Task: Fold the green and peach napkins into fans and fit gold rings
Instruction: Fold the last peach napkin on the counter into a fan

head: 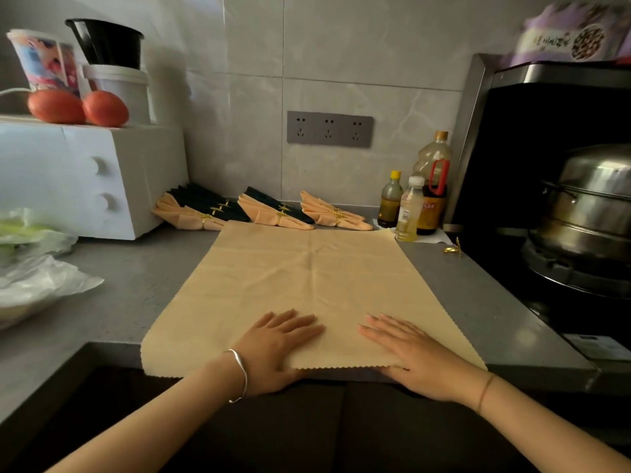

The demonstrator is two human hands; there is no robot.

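Creased square peach cloth napkin (307, 285), pinked edges, flat on grey speckled desk (136, 278); left hand (276, 346), right hand (413, 353) pressing it, fingers straight.

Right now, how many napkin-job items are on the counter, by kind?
Flat peach napkin: 1
Piles of ringed fans: 3
Loose gold ring: 1
Total: 5

The purple packet (577, 34) up top was all blur, couldn't read it. The steel pot (594, 213) and plastic bags (37, 278) ran off the edges. Labels on the bottles (407, 213) were too tiny, and the stacked fans (215, 207) overlapped too much to count.
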